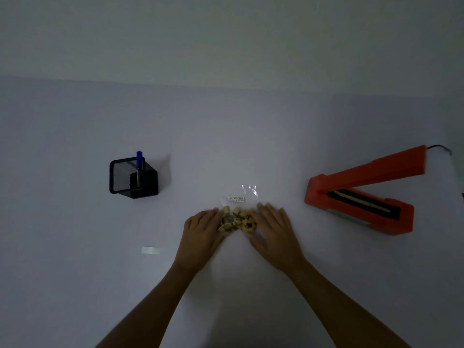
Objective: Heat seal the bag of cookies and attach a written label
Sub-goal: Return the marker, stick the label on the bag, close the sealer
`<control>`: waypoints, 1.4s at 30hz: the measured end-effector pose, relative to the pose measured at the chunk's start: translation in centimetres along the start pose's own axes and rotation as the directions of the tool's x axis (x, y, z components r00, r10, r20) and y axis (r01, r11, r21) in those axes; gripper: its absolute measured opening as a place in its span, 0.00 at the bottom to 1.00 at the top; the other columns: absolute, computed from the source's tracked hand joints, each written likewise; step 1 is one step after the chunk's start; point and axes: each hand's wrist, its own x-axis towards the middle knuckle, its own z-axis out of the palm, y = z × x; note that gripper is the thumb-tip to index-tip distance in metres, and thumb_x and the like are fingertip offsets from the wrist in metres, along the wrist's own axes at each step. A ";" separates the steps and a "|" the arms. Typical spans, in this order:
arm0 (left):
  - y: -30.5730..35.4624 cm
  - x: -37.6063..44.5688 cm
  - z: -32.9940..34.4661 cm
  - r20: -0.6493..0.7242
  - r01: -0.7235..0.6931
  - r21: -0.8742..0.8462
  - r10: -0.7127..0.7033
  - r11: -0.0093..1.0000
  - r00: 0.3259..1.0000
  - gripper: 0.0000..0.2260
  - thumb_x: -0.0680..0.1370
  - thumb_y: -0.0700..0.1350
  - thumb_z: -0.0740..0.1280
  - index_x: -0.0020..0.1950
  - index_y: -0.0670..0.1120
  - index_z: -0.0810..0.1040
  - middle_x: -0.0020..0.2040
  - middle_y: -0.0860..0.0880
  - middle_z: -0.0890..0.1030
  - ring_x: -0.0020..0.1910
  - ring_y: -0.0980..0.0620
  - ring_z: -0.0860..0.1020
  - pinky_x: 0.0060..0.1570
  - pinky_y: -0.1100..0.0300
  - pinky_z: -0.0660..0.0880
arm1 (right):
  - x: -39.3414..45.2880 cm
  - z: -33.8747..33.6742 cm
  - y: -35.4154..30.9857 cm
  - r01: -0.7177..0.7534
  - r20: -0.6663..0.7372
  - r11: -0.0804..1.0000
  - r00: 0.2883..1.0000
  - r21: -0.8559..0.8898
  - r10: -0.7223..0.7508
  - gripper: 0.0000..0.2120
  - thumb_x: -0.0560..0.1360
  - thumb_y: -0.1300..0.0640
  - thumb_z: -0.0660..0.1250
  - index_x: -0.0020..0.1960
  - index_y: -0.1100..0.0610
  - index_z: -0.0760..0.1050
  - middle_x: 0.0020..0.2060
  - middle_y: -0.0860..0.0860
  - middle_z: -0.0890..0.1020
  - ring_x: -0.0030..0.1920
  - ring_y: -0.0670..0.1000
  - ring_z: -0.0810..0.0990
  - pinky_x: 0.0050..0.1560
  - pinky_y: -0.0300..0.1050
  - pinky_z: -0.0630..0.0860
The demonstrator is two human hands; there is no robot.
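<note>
A clear plastic bag of cookies [237, 219] lies on the table in front of me, its open end pointing away and a small printed sticker near its top. My left hand [202, 228] rests against the bag's left side and my right hand [272, 228] against its right side, both cupped around the cookies. An orange heat sealer [361, 194] sits to the right with its arm raised. A blank white label [150, 250] lies to the left of my left arm. A blue pen [139, 167] stands in a black mesh holder [131, 179] at the far left.
The white table [75, 272] runs to a pale wall at the back. A dark cable [439, 148] leaves the far end of the sealer.
</note>
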 end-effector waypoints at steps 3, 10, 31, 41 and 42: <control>-1.1 3.1 -1.3 -0.034 0.043 0.017 -0.043 0.999 0.999 0.30 0.81 0.60 0.44 0.66 0.43 0.74 0.64 0.44 0.78 0.59 0.45 0.77 0.56 0.53 0.72 | 4.4 -0.3 -0.4 -0.019 -0.015 1.000 1.000 0.010 0.019 0.26 0.78 0.41 0.56 0.69 0.57 0.70 0.69 0.57 0.73 0.69 0.59 0.70 0.69 0.64 0.64; -3.8 9.8 -3.2 -0.076 0.117 -0.040 -0.120 0.992 0.990 0.18 0.76 0.48 0.66 0.63 0.39 0.76 0.61 0.40 0.79 0.52 0.40 0.80 0.50 0.49 0.76 | 12.5 -0.9 -0.4 -0.064 -0.035 0.997 0.997 -0.049 0.063 0.26 0.78 0.40 0.54 0.70 0.54 0.68 0.67 0.57 0.74 0.67 0.60 0.72 0.68 0.64 0.64; 3.2 8.0 -3.6 -0.084 0.059 -0.225 -0.079 0.973 0.993 0.21 0.79 0.46 0.65 0.71 0.43 0.69 0.68 0.43 0.73 0.66 0.44 0.72 0.65 0.53 0.68 | 1.7 -6.7 -0.5 -0.222 -0.103 0.965 0.966 0.139 0.237 0.26 0.77 0.39 0.55 0.67 0.52 0.74 0.66 0.51 0.76 0.68 0.51 0.71 0.70 0.54 0.66; 15.0 6.6 -2.6 -0.020 -0.192 -0.278 0.194 0.941 0.981 0.19 0.80 0.45 0.62 0.70 0.43 0.69 0.68 0.44 0.73 0.66 0.46 0.71 0.66 0.54 0.68 | -13.0 -15.4 7.6 -0.652 -0.259 0.687 0.637 0.320 0.726 0.18 0.76 0.50 0.68 0.62 0.57 0.76 0.58 0.55 0.79 0.60 0.55 0.74 0.60 0.46 0.69; 15.9 7.1 -2.8 -0.013 -0.203 -0.271 0.207 0.941 0.978 0.20 0.80 0.45 0.62 0.71 0.43 0.68 0.69 0.44 0.72 0.67 0.46 0.70 0.67 0.54 0.67 | -13.1 -16.2 8.8 -0.669 -0.246 0.665 0.619 0.332 0.746 0.21 0.76 0.50 0.68 0.65 0.58 0.73 0.61 0.56 0.77 0.62 0.56 0.73 0.61 0.47 0.69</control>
